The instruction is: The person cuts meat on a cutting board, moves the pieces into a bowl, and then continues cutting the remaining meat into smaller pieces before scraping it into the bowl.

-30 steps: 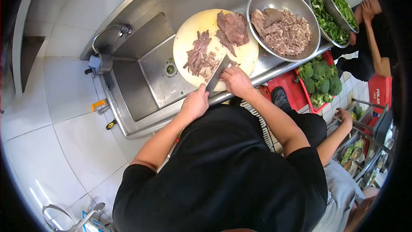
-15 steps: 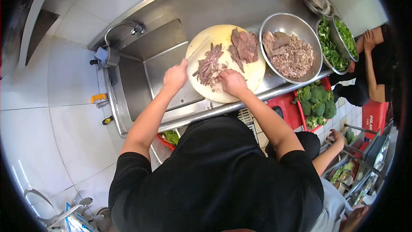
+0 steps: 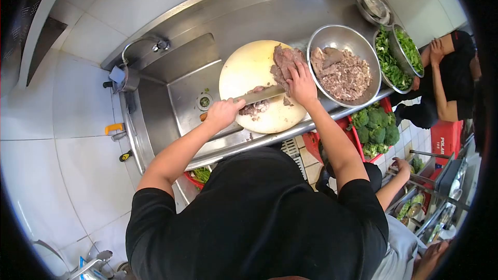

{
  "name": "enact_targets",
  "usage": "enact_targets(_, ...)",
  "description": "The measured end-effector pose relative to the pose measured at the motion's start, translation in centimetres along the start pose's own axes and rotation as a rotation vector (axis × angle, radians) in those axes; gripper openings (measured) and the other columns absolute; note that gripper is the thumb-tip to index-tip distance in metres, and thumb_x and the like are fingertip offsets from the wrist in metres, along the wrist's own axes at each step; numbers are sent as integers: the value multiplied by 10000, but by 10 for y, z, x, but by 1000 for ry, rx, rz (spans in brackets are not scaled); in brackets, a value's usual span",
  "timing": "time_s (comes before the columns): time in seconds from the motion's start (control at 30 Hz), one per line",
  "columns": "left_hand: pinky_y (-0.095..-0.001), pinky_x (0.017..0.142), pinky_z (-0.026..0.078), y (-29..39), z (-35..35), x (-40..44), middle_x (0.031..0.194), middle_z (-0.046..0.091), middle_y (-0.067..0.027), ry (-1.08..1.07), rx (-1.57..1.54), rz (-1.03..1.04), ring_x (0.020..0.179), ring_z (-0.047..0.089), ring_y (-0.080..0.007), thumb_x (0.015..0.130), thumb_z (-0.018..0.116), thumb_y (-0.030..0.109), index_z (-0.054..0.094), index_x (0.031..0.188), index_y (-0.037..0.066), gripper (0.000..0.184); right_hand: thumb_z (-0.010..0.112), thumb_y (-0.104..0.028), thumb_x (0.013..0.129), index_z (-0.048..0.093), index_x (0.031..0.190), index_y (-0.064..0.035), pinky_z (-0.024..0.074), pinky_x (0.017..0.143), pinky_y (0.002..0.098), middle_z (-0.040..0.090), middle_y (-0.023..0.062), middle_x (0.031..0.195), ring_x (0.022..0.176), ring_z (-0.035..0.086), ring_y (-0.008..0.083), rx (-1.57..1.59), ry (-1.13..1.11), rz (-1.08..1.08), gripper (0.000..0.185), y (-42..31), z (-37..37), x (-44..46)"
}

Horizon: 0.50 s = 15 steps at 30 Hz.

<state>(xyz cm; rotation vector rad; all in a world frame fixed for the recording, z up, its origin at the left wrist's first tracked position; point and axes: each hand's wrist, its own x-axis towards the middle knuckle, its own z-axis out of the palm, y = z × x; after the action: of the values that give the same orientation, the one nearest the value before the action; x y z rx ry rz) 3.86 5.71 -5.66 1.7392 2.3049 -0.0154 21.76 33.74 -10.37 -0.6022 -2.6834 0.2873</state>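
My left hand [image 3: 223,114] is closed round a knife [image 3: 267,94], and its brown handle end pokes out past the fist. The broad blade lies low across the round cutting board [image 3: 241,65], pointing right. Chopped meat [image 3: 254,109] sits along the blade near the board's front, partly hidden by it. On the right side of the board is a large brown piece of meat [image 3: 284,62]. My right hand [image 3: 302,87] rests on that piece with its fingers stretched out and spread. The blade's tip is close beside this hand.
The board spans a steel sink [image 3: 179,101]. Right of it stands a metal bowl [image 3: 358,33] of minced meat, then bowls of chopped greens [image 3: 391,65]. Broccoli [image 3: 377,129] fills a red crate below. Another person [image 3: 451,83] is at the far right; another person's arm [image 3: 394,184] reaches in lower right.
My right hand has gone from the chopped meat to the large piece at the right. The knife has swung across the board to the right, over the chopped meat, which is gathered nearer the front.
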Motion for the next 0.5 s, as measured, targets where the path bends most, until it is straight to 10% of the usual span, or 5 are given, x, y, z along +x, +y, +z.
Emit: enact_targets(0.5,-546,671,581,-19,-8,4,874,699,-191,-54,-24,-21,778,727,-411,982,539,219,590,1104,165,142,519,64,909,655,1237,-28,545,925,453,709,193,1132,1059,682,386,562,145,178,366,-17,-20,19)
